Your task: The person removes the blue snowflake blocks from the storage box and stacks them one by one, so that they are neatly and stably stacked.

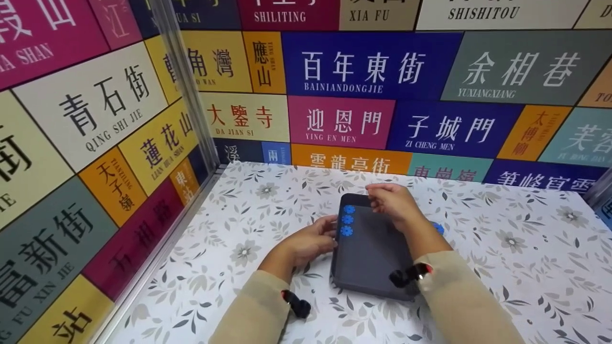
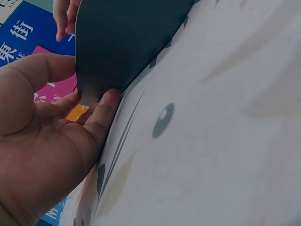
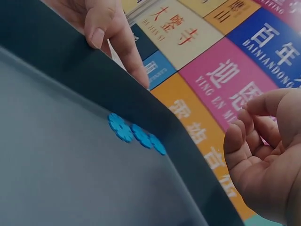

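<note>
A dark grey rectangular tray [image 1: 377, 258] rests on the table in the head view. Three blue notched plastic discs [image 1: 347, 219] line up inside it along its left wall, also visible in the right wrist view. My left hand [image 1: 311, 241] touches the outside of that wall, its thumb and fingers spread along it. Above the tray's far end is my right hand [image 1: 394, 203], fingers curled and the index tip near the thumb. Nothing shows between them in the right wrist view. Another blue piece [image 1: 438, 228] lies right of the tray, partly hidden by my right forearm.
A white tablecloth [image 1: 267, 210] with grey flowers and leaves covers the table. Panels with coloured street-name blocks [image 1: 373, 64] stand behind and to the left. A metal corner post [image 1: 186, 86] joins them. Black cameras [image 1: 300, 306] are strapped to both wrists.
</note>
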The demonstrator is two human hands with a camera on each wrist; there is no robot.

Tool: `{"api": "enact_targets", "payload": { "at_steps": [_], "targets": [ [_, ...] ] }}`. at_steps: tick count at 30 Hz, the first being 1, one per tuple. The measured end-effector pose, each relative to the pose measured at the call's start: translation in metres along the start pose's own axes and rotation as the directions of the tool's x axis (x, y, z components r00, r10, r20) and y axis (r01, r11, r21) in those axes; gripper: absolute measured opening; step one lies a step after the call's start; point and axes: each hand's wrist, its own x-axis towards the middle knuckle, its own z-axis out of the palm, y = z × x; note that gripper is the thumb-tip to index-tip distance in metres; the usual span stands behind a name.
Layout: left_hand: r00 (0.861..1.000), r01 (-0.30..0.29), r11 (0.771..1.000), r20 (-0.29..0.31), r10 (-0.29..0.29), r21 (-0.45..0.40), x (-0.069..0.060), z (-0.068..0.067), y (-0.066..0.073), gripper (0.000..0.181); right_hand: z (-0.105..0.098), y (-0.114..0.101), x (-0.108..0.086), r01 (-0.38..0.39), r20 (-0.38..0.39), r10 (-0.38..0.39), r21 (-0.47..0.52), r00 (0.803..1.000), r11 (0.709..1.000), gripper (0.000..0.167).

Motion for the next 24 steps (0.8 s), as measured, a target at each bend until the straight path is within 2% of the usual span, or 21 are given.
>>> {"api": "enact_targets", "payload": {
  "at_steps": [3,7,10,16,20,24],
  "targets": [
    [1.000,-0.006,1.000,0.009,0.006,-0.009,0.001,0.000,-0.001,0.085,0.008,0.005,0.010,-0.025,0.011,0.025,-0.001,1.000,1.000,0.032],
    [1.000,-0.018,0.999,0.019,0.018,-0.027,0.002,0.000,-0.002,0.085,0.014,0.016,0.018,-0.055,-0.026,0.055,-0.019,0.998,0.998,0.038],
    [1.000,-0.017,1.000,0.013,0.017,-0.011,0.002,-0.001,-0.001,0.086,0.017,0.025,0.019,-0.057,-0.039,0.055,-0.052,0.998,0.997,0.041],
    [1.000,-0.003,1.000,0.009,0.003,0.022,0.001,-0.002,0.000,0.086,0.021,0.039,0.018,-0.025,0.075,0.039,-0.172,0.996,0.985,0.040],
    [1.000,-0.007,1.000,0.014,0.007,0.018,0.000,-0.003,0.000,0.086,0.020,0.045,0.019,-0.017,0.157,0.059,-0.258,0.986,0.966,0.037],
    [1.000,-0.012,1.000,0.023,0.012,0.012,0.001,-0.002,0.000,0.085,0.017,0.048,0.018,0.023,0.232,0.059,-0.335,0.971,0.942,0.036]
  ]
}}
